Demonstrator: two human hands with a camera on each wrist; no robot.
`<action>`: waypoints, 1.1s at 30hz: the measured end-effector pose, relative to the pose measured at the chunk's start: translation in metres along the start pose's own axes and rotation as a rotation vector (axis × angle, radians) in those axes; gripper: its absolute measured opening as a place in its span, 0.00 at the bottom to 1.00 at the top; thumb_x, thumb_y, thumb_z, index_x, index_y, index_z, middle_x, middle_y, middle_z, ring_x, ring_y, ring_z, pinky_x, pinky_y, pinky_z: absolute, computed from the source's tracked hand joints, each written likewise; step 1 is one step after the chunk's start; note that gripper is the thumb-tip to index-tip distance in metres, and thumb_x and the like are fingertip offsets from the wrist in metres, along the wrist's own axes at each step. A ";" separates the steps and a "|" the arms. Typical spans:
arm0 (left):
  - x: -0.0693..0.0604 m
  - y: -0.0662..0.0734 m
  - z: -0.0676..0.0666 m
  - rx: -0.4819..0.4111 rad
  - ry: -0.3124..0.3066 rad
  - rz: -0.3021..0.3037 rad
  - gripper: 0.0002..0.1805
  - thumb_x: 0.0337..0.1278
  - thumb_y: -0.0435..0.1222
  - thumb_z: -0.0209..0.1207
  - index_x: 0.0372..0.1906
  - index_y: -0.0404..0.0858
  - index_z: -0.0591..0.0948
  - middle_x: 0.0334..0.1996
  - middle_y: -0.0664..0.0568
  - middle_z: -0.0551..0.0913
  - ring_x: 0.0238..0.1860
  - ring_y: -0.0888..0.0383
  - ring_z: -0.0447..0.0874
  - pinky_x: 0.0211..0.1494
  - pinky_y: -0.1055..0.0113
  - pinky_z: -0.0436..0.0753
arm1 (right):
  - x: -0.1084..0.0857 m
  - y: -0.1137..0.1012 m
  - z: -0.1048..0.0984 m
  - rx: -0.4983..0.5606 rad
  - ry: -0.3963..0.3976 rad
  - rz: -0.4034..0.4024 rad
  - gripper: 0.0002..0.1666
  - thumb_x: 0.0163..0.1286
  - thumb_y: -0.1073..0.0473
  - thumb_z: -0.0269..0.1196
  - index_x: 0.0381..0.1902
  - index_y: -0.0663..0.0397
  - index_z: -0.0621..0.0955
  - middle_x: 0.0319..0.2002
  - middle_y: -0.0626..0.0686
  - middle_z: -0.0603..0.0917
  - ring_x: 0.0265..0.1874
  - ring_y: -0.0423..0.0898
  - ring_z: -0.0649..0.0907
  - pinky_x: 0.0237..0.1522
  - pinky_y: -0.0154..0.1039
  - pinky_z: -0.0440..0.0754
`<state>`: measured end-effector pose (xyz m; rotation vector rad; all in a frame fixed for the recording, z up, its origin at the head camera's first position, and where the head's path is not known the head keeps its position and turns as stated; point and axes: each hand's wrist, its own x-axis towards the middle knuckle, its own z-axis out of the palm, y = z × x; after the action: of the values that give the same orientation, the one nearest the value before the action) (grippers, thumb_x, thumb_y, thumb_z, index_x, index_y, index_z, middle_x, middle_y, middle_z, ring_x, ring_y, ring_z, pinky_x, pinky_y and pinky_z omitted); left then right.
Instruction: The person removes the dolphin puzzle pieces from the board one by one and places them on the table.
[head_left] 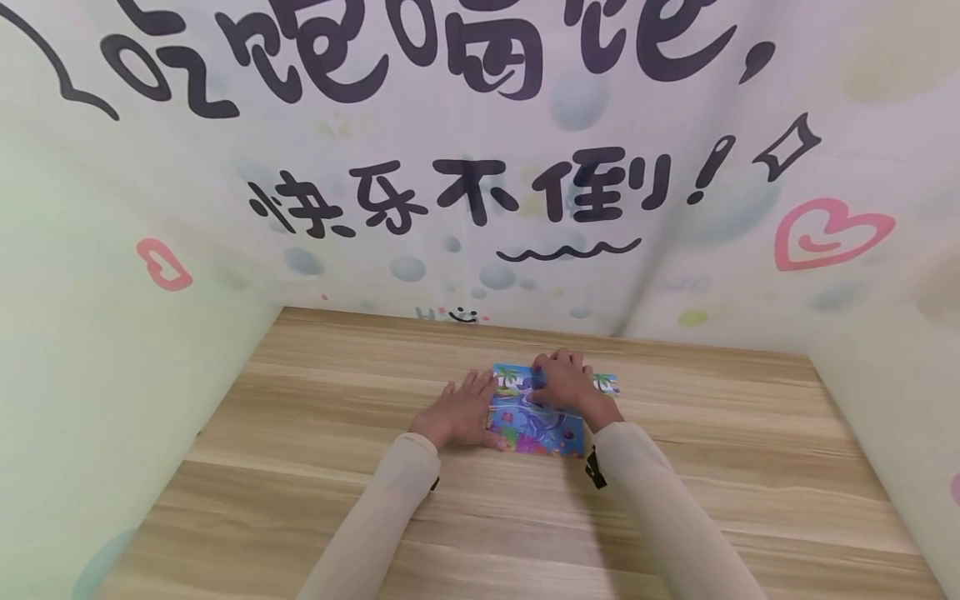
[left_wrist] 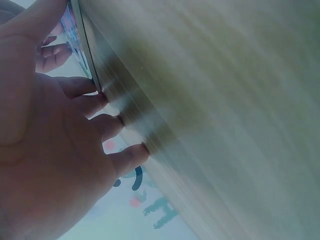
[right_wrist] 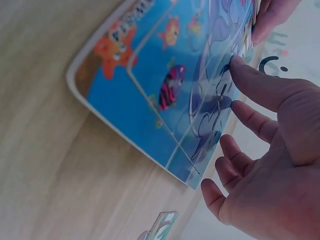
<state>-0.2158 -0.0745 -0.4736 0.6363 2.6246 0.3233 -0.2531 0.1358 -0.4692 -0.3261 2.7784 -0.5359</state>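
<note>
A jigsaw puzzle board with a blue sea picture lies flat on the wooden table. My left hand rests at the board's left side, fingers spread and fairly straight; in the left wrist view their tips touch the tabletop by the board's edge. Over the board's upper right part is my right hand. The right wrist view shows its thumb and index fingertips touching the puzzle's surface, apart from each other, the other fingers loosely bent. A loose puzzle piece with a palm tree lies beyond the board, partly covered by the right hand in the head view.
The wood-grain table extends around the board on all sides. A white printed wall sheet with large lettering stands along the back edge, and pale walls rise at left and right.
</note>
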 end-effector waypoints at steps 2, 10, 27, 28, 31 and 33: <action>0.000 0.000 0.000 -0.002 -0.003 -0.001 0.61 0.49 0.63 0.66 0.79 0.38 0.50 0.81 0.47 0.44 0.80 0.46 0.39 0.78 0.41 0.49 | 0.001 0.001 -0.001 0.014 -0.002 0.003 0.27 0.64 0.49 0.70 0.57 0.52 0.76 0.61 0.64 0.68 0.61 0.64 0.62 0.58 0.63 0.62; 0.000 0.001 0.000 -0.015 -0.011 -0.003 0.61 0.50 0.63 0.66 0.79 0.38 0.49 0.81 0.46 0.43 0.80 0.45 0.38 0.78 0.41 0.49 | 0.005 0.005 0.000 0.052 0.056 -0.060 0.18 0.62 0.57 0.70 0.47 0.52 0.77 0.56 0.60 0.77 0.58 0.61 0.70 0.58 0.63 0.67; 0.001 0.001 0.001 -0.006 -0.011 -0.021 0.62 0.49 0.64 0.65 0.80 0.39 0.49 0.81 0.47 0.43 0.80 0.45 0.37 0.78 0.41 0.48 | 0.001 0.027 -0.008 0.243 0.098 -0.139 0.14 0.67 0.67 0.63 0.50 0.57 0.84 0.43 0.61 0.86 0.43 0.55 0.83 0.47 0.52 0.83; 0.002 0.000 0.002 -0.004 -0.010 -0.021 0.62 0.49 0.64 0.65 0.80 0.39 0.48 0.81 0.47 0.42 0.80 0.45 0.37 0.78 0.41 0.48 | 0.001 0.028 -0.008 0.259 0.102 -0.132 0.14 0.67 0.67 0.63 0.50 0.58 0.84 0.43 0.61 0.86 0.43 0.55 0.84 0.46 0.52 0.83; 0.002 0.000 0.002 -0.004 -0.009 -0.019 0.62 0.49 0.64 0.65 0.80 0.39 0.48 0.81 0.47 0.42 0.80 0.45 0.37 0.78 0.41 0.49 | 0.001 0.031 -0.007 0.335 0.124 -0.100 0.14 0.66 0.67 0.63 0.49 0.61 0.84 0.40 0.59 0.87 0.39 0.51 0.85 0.42 0.45 0.84; 0.001 0.001 0.001 -0.001 -0.009 -0.018 0.62 0.49 0.64 0.65 0.80 0.39 0.49 0.81 0.47 0.43 0.80 0.45 0.38 0.78 0.42 0.49 | -0.001 0.033 -0.008 0.422 0.127 -0.062 0.14 0.66 0.66 0.63 0.49 0.63 0.83 0.38 0.59 0.88 0.36 0.48 0.86 0.37 0.41 0.83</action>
<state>-0.2159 -0.0731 -0.4749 0.6125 2.6203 0.3153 -0.2607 0.1687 -0.4747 -0.2888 2.6849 -1.1676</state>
